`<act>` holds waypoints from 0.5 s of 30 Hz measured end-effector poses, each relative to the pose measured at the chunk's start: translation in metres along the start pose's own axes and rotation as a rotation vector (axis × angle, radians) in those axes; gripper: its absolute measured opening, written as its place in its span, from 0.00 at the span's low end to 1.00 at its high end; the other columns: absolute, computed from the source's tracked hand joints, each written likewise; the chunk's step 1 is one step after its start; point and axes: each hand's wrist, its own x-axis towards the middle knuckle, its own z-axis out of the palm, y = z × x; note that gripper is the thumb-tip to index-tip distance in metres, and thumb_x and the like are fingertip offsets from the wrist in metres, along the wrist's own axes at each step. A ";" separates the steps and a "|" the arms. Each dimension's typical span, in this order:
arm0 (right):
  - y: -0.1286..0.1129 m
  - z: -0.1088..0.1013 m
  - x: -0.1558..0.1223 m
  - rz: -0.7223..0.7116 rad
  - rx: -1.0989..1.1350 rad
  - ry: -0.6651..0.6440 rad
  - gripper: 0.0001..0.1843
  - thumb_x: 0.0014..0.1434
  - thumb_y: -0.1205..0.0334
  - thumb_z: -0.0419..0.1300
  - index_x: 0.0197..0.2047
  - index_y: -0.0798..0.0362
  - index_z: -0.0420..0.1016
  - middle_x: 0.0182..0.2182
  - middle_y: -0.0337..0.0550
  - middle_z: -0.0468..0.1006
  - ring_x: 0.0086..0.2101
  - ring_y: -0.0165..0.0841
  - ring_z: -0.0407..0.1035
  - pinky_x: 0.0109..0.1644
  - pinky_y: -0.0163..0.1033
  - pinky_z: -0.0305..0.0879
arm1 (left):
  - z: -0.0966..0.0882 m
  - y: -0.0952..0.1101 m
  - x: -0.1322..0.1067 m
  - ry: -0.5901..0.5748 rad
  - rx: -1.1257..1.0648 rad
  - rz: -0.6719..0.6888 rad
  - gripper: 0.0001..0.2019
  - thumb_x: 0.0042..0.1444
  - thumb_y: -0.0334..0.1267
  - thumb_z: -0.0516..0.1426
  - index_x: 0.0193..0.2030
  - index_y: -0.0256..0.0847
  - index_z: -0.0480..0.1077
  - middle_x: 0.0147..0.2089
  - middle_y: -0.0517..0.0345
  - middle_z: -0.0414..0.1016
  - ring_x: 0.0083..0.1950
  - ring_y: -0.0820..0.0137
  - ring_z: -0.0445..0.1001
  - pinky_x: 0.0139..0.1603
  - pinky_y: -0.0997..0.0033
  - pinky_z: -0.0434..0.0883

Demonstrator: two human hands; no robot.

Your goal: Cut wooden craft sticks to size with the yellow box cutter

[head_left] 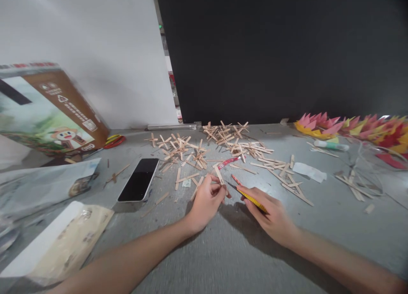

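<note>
My left hand (207, 196) is closed, its fingertips pinching a small piece made of pale wooden craft sticks (219, 175). Two of those sticks seem to meet at an angle just above the fingers. In my right hand (267, 213) lies a slim yellow-handled craft knife (253, 200), its dark pointed end directed left towards the pinched sticks. Whether that tip touches the wood I cannot tell. Right behind both hands is a red-and-white printed strip (230, 161). Past it spreads a heap of crossed craft sticks (178, 149), with more loose sticks (287, 175) to the right.
A phone (139, 180) lies left of my hands. Further left are a plastic-wrapped packet (73, 243) and a brown printed box (63, 111). At the right stand pink and yellow paper petals (321, 126), a glue stick (331, 145) and crumpled white paper (309, 171). A black panel (280, 52) rises behind.
</note>
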 end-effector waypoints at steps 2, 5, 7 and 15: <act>0.001 0.000 -0.001 -0.001 0.011 -0.004 0.23 0.75 0.63 0.50 0.69 0.43 0.67 0.43 0.46 0.78 0.41 0.33 0.74 0.48 0.39 0.71 | 0.001 -0.001 0.000 0.003 0.007 -0.010 0.14 0.65 0.49 0.58 0.41 0.44 0.59 0.30 0.62 0.78 0.27 0.72 0.71 0.30 0.73 0.64; 0.002 0.000 -0.002 0.017 0.016 -0.037 0.23 0.75 0.62 0.49 0.70 0.43 0.67 0.42 0.45 0.77 0.39 0.33 0.74 0.46 0.38 0.72 | 0.001 -0.002 0.001 0.011 0.007 -0.010 0.14 0.65 0.49 0.58 0.39 0.43 0.59 0.29 0.61 0.78 0.27 0.72 0.71 0.31 0.73 0.65; 0.001 0.000 -0.002 0.027 0.012 -0.035 0.23 0.75 0.62 0.49 0.70 0.43 0.67 0.43 0.45 0.78 0.40 0.33 0.74 0.48 0.39 0.72 | 0.001 -0.002 0.001 0.007 0.005 -0.011 0.14 0.65 0.49 0.58 0.39 0.43 0.59 0.29 0.61 0.78 0.27 0.73 0.71 0.32 0.73 0.66; -0.004 -0.002 0.000 0.044 0.013 -0.009 0.23 0.74 0.62 0.51 0.69 0.43 0.69 0.47 0.46 0.81 0.42 0.33 0.76 0.50 0.38 0.73 | 0.000 -0.003 0.000 0.022 0.011 -0.033 0.15 0.64 0.49 0.59 0.37 0.44 0.59 0.30 0.58 0.79 0.26 0.73 0.72 0.29 0.74 0.65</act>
